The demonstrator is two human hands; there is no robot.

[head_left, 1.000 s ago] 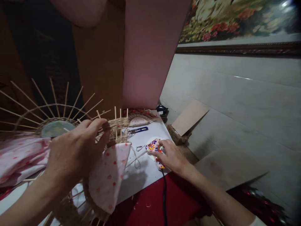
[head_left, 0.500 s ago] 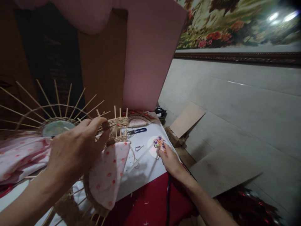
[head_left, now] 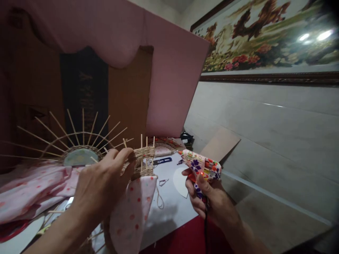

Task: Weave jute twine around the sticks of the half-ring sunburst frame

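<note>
My left hand (head_left: 106, 180) grips a woven twine piece (head_left: 144, 152) with thin wooden sticks standing up from it. Polka-dot pink fabric (head_left: 135, 211) covers the part below the weave. On the right, my right hand (head_left: 209, 197) is wrapped round the handle of a hot glue gun (head_left: 201, 164) clad in flowered cloth. A small red light glows on its side, and its nozzle points left toward the woven piece, apart from it. From its back a long translucent glue stick (head_left: 275, 197) sticks out. The black cord hangs down below the hand.
A fan-shaped stick frame (head_left: 82, 155) stands at the left behind more dotted cloth (head_left: 39, 187). On the white board (head_left: 159, 225) lie blue-handled thread snips (head_left: 162, 161) and a white paper shape (head_left: 181, 181). A pink-edged cardboard panel (head_left: 172, 88) rises behind.
My right hand has raised the glue gun off the board and turned it so the nozzle faces left. My left hand still holds the woven piece. The view has tilted up.
</note>
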